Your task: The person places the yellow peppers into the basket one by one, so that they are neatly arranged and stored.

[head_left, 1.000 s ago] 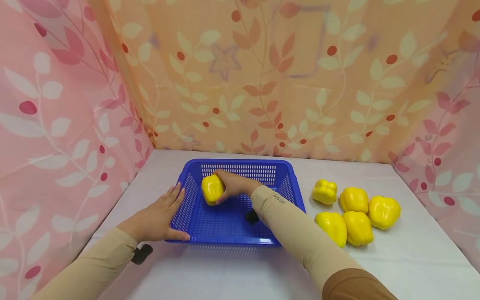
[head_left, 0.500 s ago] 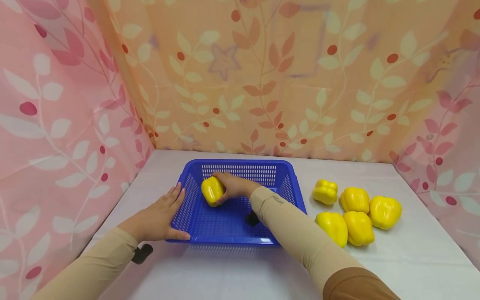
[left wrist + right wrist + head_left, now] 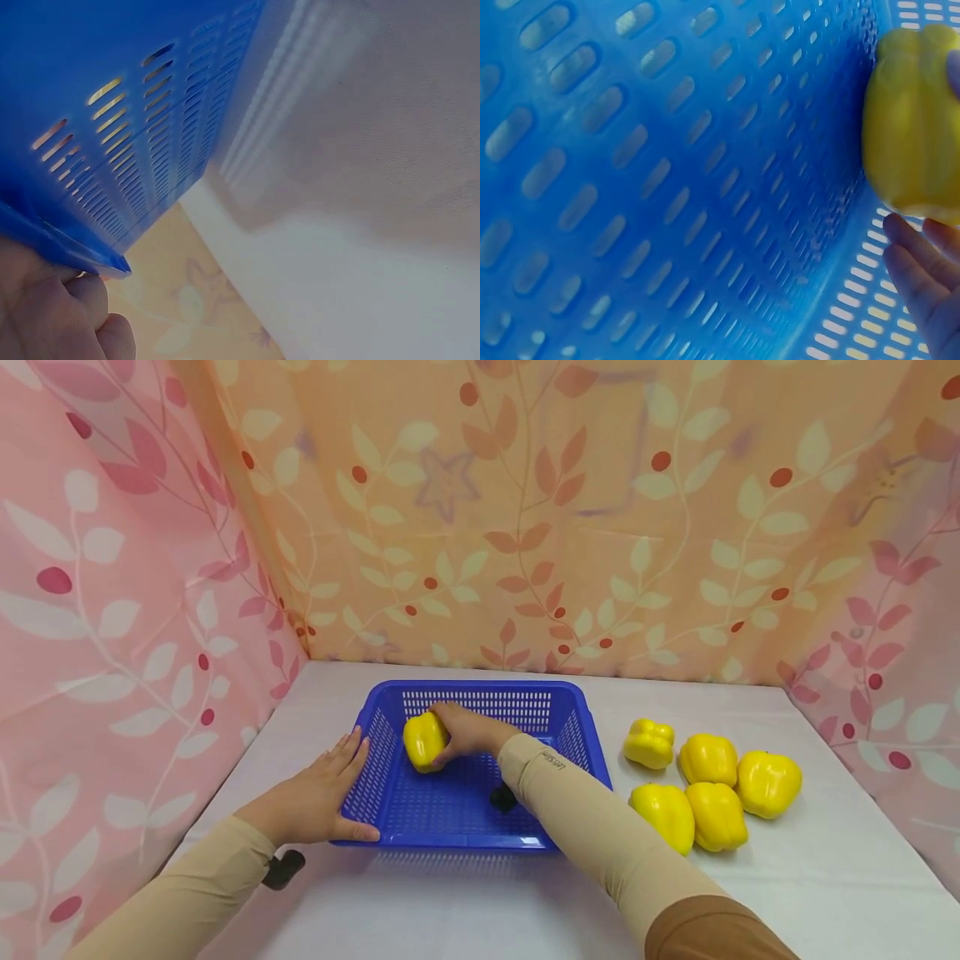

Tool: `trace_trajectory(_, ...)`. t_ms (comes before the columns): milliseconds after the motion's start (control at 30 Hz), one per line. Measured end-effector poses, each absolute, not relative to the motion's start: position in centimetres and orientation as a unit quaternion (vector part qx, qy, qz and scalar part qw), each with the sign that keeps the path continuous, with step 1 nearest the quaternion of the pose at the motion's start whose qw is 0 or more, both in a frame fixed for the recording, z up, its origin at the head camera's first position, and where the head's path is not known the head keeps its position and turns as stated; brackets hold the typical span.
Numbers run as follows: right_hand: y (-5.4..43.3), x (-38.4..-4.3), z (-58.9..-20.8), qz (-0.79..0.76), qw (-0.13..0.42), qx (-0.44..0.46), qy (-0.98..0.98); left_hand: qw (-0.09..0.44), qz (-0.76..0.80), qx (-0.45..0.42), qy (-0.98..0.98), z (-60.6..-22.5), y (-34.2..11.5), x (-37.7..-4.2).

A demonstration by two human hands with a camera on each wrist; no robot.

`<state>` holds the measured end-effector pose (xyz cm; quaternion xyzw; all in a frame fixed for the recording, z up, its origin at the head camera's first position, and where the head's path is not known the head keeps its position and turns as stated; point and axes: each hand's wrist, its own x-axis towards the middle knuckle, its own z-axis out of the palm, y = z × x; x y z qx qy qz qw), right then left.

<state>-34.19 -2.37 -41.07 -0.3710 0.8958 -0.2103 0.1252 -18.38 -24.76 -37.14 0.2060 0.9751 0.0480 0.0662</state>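
Observation:
A blue perforated plastic basket [image 3: 465, 841] stands on the table. My left hand [image 3: 311, 797] rests on its left rim, fingers spread and straight, thumb at the front corner. In the left wrist view, that hand's fingers [image 3: 56, 319] lie against the basket's rim. Inside the basket, toward the back left, my right hand [image 3: 472, 731] holds a yellow bell pepper [image 3: 423, 742] by its right side, thumb in front and fingers behind. The right wrist view shows the pepper [image 3: 911, 127] near the perforated wall, with fingertips [image 3: 907, 262] below it; part of that hand is cut off.
Several more yellow bell peppers [image 3: 768, 783] sit on the white-covered table [image 3: 832, 860] right of the basket. My right forearm partly covers the nearest one [image 3: 666, 814]. Floral cloth [image 3: 480, 527] hangs behind the table and at both sides. A dark wrist mount [image 3: 283, 868] sits under my left wrist.
The pepper tilted slightly in my right hand and came back more upright, staying at about the same spot in the basket. My left hand has not moved.

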Motion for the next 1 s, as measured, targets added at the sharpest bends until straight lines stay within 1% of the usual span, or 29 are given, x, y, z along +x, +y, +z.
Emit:
trace_trajectory(600, -2.0, -34.1, -39.6, -0.180, 0.113, -0.368, 0.905, 0.059, 0.043, 0.218, 0.973, -37.0, -24.8, -18.4)
trace_trajectory(800, -1.4, -34.0, -38.3, -0.179, 0.101, -0.368, 0.907, 0.067, 0.049, 0.214, 0.973, -37.1, -24.8, -18.3)
trace_trajectory(1000, -0.9, -33.8, -36.8, -0.188, 0.088, -0.386, 0.899, 0.062, 0.043, 0.212, 0.974, -37.5, -25.0, -18.4)
